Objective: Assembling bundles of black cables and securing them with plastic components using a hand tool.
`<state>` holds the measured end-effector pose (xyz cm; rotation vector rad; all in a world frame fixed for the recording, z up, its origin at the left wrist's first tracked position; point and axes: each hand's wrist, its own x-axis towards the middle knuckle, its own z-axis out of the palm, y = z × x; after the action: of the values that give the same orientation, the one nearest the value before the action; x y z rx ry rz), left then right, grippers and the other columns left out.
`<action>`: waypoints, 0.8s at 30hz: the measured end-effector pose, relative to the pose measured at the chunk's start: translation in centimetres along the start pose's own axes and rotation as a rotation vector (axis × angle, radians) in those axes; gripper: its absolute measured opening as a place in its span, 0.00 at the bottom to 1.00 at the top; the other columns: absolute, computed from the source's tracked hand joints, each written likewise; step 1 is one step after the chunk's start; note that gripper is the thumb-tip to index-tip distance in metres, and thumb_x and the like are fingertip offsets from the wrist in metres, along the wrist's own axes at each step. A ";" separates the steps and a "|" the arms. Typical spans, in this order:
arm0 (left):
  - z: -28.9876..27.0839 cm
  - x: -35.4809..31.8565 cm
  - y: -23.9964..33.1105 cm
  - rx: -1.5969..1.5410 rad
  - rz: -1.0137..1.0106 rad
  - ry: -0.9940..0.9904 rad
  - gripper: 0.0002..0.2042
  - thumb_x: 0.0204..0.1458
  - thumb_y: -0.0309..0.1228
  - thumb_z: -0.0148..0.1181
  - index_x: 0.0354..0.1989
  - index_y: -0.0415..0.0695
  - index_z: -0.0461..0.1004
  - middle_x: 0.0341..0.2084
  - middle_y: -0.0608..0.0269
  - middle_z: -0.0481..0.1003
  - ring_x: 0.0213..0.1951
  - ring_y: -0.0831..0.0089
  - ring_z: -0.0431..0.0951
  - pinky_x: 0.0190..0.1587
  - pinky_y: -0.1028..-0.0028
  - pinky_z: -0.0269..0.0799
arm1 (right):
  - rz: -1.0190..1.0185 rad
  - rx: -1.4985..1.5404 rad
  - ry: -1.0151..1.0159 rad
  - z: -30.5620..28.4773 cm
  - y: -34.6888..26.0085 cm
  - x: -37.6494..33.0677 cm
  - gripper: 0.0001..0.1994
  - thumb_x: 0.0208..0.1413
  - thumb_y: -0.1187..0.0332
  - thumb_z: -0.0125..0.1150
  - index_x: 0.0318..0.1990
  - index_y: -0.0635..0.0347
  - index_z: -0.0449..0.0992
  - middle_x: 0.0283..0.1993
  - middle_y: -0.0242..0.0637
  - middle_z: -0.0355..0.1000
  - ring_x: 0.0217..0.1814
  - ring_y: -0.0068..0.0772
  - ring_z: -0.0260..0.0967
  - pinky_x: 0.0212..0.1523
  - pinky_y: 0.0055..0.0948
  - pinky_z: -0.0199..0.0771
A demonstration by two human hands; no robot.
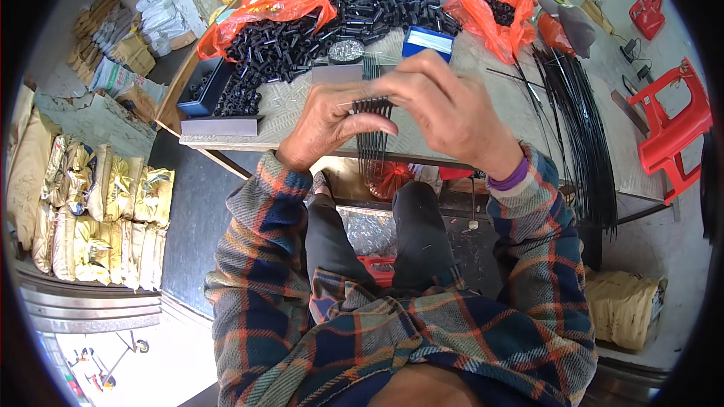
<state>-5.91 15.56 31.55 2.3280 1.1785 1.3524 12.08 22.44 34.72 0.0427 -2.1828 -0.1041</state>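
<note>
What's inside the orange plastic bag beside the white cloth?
Small black pieces show at the opening of the orange plastic bag. Anything deeper is hidden by those pieces and the plastic.

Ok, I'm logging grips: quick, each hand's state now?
Left hand: closed on a row of thin black rods.
Right hand: fingers curled beside the rods; cannot tell whether it grips anything.
</note>
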 end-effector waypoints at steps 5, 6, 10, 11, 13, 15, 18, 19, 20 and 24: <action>1.7 -0.9 -2.3 0.310 0.242 0.081 0.13 0.36 0.40 0.63 0.29 0.47 0.77 0.24 0.62 0.75 0.26 0.62 0.73 0.27 0.70 0.68 | -0.013 -0.089 -0.059 0.5 -1.1 1.4 0.07 0.41 0.68 0.61 0.30 0.55 0.70 0.29 0.28 0.64 0.25 0.26 0.67 0.21 0.22 0.65; 2.3 -2.1 -3.0 0.443 0.139 -0.053 0.20 0.33 0.47 0.61 0.35 0.49 0.75 0.32 0.61 0.73 0.36 0.63 0.68 0.38 0.66 0.62 | -0.084 -0.168 -0.123 0.8 -0.8 1.4 0.07 0.41 0.66 0.60 0.29 0.52 0.70 0.28 0.25 0.64 0.25 0.24 0.66 0.21 0.21 0.64; 6.5 -7.2 -7.8 -0.064 -0.416 -0.293 0.43 0.27 0.65 0.54 0.57 0.58 0.60 0.62 0.66 0.49 0.63 0.66 0.48 0.63 0.56 0.37 | -0.109 -0.018 -0.431 -3.1 -2.1 1.2 0.06 0.40 0.64 0.61 0.25 0.49 0.71 0.27 0.24 0.64 0.21 0.24 0.63 0.19 0.24 0.60; 7.4 -7.4 -8.4 0.387 -0.236 -0.311 0.43 0.28 0.61 0.57 0.58 0.58 0.58 0.62 0.65 0.49 0.63 0.66 0.47 0.63 0.57 0.39 | -0.062 0.135 -0.440 -3.7 -2.8 0.7 0.07 0.39 0.64 0.62 0.24 0.50 0.71 0.27 0.23 0.64 0.18 0.25 0.60 0.18 0.26 0.57; 8.1 -7.5 -8.3 0.831 -0.065 -0.307 0.42 0.29 0.57 0.60 0.59 0.58 0.57 0.62 0.65 0.50 0.63 0.66 0.47 0.62 0.58 0.41 | -0.076 0.159 -0.583 -5.4 -4.0 0.2 0.07 0.38 0.64 0.63 0.26 0.50 0.72 0.26 0.23 0.64 0.18 0.25 0.60 0.17 0.26 0.56; 7.7 -7.9 -6.9 0.706 -0.077 -0.243 0.38 0.28 0.46 0.66 0.55 0.57 0.62 0.59 0.65 0.56 0.62 0.66 0.52 0.62 0.58 0.45 | -0.072 0.221 -0.640 -7.9 -5.7 -0.1 0.04 0.39 0.65 0.59 0.24 0.50 0.72 0.25 0.25 0.63 0.16 0.26 0.59 0.16 0.28 0.56; 8.0 -6.2 -1.7 0.415 0.061 0.061 0.26 0.27 0.35 0.65 0.42 0.48 0.70 0.42 0.62 0.70 0.48 0.62 0.68 0.56 0.60 0.55 | -0.176 0.173 -0.236 -16.6 -7.6 -2.3 0.06 0.32 0.65 0.63 0.24 0.47 0.77 0.18 0.21 0.55 0.13 0.16 0.50 0.13 0.26 0.48; 7.5 -6.8 0.2 0.305 -0.040 0.052 0.19 0.30 0.37 0.64 0.34 0.46 0.72 0.32 0.62 0.73 0.41 0.61 0.71 0.45 0.65 0.64 | -0.291 0.425 0.088 -18.4 -7.1 -6.4 0.10 0.30 0.62 0.67 0.27 0.43 0.78 0.20 0.19 0.57 0.15 0.16 0.48 0.18 0.29 0.48; 6.5 -8.4 0.9 0.328 -0.082 0.054 0.19 0.30 0.37 0.64 0.34 0.46 0.72 0.32 0.62 0.73 0.41 0.61 0.71 0.45 0.65 0.64 | -0.254 0.452 0.271 -19.1 -7.6 -7.4 0.05 0.36 0.58 0.64 0.24 0.41 0.78 0.23 0.17 0.58 0.17 0.17 0.49 0.25 0.31 0.50; 1.4 -6.2 1.4 0.632 -0.005 -0.026 0.21 0.30 0.50 0.60 0.18 0.43 0.66 0.21 0.63 0.66 0.27 0.63 0.69 0.26 0.68 0.62 | 0.115 0.500 -0.312 -21.4 -7.7 -11.6 0.08 0.35 0.57 0.62 0.17 0.47 0.72 0.24 0.27 0.62 0.21 0.25 0.57 0.26 0.27 0.55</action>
<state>-5.66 10.42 27.54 2.7193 1.8086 1.0407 36.23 14.30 36.83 0.1937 -2.4647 0.5336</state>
